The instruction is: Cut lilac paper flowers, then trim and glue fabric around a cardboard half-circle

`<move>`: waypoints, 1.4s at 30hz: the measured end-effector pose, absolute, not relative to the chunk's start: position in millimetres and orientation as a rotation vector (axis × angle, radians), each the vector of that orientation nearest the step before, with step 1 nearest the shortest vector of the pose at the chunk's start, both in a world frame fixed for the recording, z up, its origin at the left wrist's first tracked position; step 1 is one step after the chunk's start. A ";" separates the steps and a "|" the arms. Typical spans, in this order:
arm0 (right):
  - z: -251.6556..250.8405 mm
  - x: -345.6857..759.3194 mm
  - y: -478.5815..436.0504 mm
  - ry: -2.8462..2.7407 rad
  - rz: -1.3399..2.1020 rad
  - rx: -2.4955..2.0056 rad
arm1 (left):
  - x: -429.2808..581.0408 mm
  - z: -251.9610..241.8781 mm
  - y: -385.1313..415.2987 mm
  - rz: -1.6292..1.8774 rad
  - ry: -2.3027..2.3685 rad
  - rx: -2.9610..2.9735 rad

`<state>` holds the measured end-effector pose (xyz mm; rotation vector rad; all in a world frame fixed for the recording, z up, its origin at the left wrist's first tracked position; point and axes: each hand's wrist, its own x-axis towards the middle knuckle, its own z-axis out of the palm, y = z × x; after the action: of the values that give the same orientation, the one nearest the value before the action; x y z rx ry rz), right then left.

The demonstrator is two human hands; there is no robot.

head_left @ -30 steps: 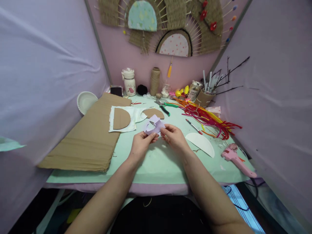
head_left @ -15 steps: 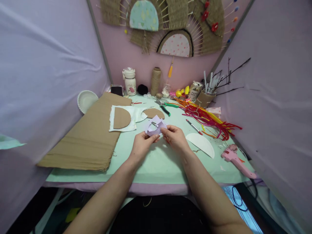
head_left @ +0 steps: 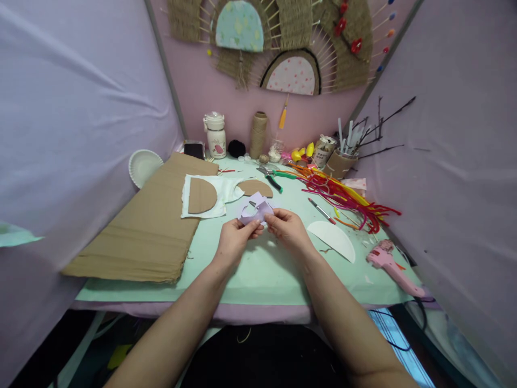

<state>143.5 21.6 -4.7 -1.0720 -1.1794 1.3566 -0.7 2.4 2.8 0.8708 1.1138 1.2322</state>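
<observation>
Head view: at left, the near-left edge of the lilac paper (head_left: 264,208) is pinched firmly by the left hand (head_left: 236,237), above the green table (head_left: 258,275). One corner is pointed far; no clear long axis can be told. Its right side is pinched by the right hand (head_left: 288,227). Folding or shaping seems underway; even, gentle tension is probably called for next.

Lower edge of lilac paper (head_left: 264,208) partly hidden by left hand (head_left: 236,237) and right hand (head_left: 290,229). Grey thing (head_left: 252,203) at its opening too small to tell. Cardboard (head_left: 133,237) partly hidden under white cloth (head_left: 222,194). Weavings (head_left: 297,27) cut off by top edge, green scrap (head_left: 18,236) by left. Whatever is printed on can (head_left: 323,152) too small to read.
</observation>
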 end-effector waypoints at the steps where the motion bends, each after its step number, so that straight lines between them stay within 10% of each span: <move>1: -3.6 143.1 21.0 -1.179 1.357 -1.078 | -0.7 3.1 2.4 1.237 1.115 0.873; 28: 6.6 143.4 20.9 -1.074 1.532 -1.039 | -2.7 9.2 1.9 1.266 1.254 1.072; 42: 2.1 137.9 12.9 -1.209 0.903 -1.154 | 0.6 12.5 -2.6 1.275 0.607 0.661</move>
<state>137.9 12.9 2.1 -1.1535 -1.2094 0.9026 0.6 -2.6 12.5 0.6613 0.6066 1.2749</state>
